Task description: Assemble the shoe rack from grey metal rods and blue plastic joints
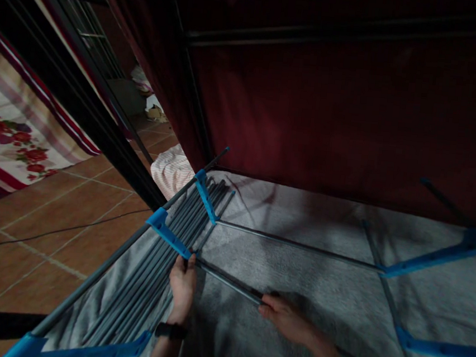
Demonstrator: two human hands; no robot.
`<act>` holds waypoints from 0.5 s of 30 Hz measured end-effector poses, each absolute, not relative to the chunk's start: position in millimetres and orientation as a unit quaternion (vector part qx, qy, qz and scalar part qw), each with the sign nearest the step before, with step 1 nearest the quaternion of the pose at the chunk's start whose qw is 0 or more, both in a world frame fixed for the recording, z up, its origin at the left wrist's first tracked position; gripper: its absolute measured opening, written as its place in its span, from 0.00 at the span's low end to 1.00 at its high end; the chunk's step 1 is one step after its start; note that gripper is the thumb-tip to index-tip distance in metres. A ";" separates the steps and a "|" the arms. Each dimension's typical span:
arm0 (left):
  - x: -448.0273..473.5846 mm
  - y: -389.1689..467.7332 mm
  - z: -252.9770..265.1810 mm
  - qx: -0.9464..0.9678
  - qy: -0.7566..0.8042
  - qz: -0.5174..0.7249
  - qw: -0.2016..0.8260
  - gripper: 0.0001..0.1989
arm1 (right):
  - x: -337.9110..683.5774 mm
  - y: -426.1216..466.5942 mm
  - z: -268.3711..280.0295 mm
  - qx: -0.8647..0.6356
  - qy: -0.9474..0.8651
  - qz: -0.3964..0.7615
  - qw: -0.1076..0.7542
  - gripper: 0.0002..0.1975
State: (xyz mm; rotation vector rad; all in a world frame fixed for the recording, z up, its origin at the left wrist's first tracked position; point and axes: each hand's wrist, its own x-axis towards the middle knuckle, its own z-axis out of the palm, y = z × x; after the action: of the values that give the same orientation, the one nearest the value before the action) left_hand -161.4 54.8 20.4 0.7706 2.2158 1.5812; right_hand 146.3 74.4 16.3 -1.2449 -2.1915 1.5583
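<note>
My left hand [183,285], with a dark band on its wrist, pinches the lower end of a blue plastic bracket [170,235] where a grey metal tube [228,281] meets it. Farther along that same tube, my right hand [286,316] is closed around it. A second blue bracket [206,197] lies beyond, joined to another grey tube [299,244] that runs across to a blue bracket [436,259] on the right. A long side tube [115,265] passes through the left brackets. My fingers partly cover the joint at my left hand.
Several loose grey tubes [156,260] lie side by side left of my left hand. Everything rests on a grey blanket [315,287]. A dark red curtain [331,120] hangs behind. To the left are a black post [101,115], a tiled floor [47,238] and a cable [68,229].
</note>
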 end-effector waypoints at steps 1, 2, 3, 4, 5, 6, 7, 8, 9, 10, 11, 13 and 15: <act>-162.5 54.9 19.0 0.270 0.772 0.553 0.159 0.15 | 149.5 77.0 19.1 -0.417 -0.707 0.566 0.073 0.15; -163.8 54.8 17.3 0.270 0.772 0.553 0.161 0.15 | 153.9 79.0 21.1 -0.416 -0.677 0.604 0.051 0.15; -165.4 54.8 15.2 0.272 0.773 0.551 0.160 0.16 | 159.0 80.4 22.6 -0.417 -0.651 0.634 0.026 0.16; -167.0 54.7 12.9 0.275 0.776 0.546 0.156 0.16 | 164.1 80.8 23.6 -0.421 -0.632 0.651 0.006 0.17; -168.7 54.6 10.5 0.280 0.781 0.538 0.150 0.17 | 168.3 79.9 24.3 -0.428 -0.628 0.650 0.000 0.17; -170.4 54.5 8.1 0.286 0.788 0.527 0.142 0.17 | 171.1 77.3 24.3 -0.438 -0.640 0.632 0.008 0.17; -171.9 54.4 5.9 0.293 0.795 0.514 0.135 0.18 | 172.1 72.4 23.3 -0.450 -0.664 0.597 0.025 0.16; -173.3 54.2 4.2 0.300 0.802 0.501 0.128 0.18 | 171.4 65.2 20.8 -0.464 -0.693 0.550 0.047 0.15; -174.4 53.9 3.0 0.305 0.807 0.490 0.123 0.18 | 169.4 55.3 16.2 -0.474 -0.722 0.500 0.064 0.14; -175.3 53.5 2.4 0.309 0.812 0.480 0.120 0.18 | 166.5 43.1 9.4 -0.487 -0.743 0.453 0.071 0.15; -176.0 53.1 2.5 0.315 0.815 0.472 0.118 0.18 | 163.5 29.1 0.4 -0.507 -0.758 0.402 0.079 0.16; -177.2 52.1 3.9 0.329 0.818 0.458 0.117 0.18 | 157.9 -0.8 -21.5 -0.525 -0.781 0.329 0.081 0.20; -178.4 51.5 6.2 0.334 0.824 0.441 0.120 0.19 | 152.6 -25.8 -40.7 -0.534 -0.794 0.275 0.092 0.21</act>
State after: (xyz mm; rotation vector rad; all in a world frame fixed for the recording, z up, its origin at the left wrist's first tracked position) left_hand -178.4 51.5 6.2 0.9767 2.4090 1.2879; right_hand 152.6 -25.8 -40.7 -1.5857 -2.3584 0.8176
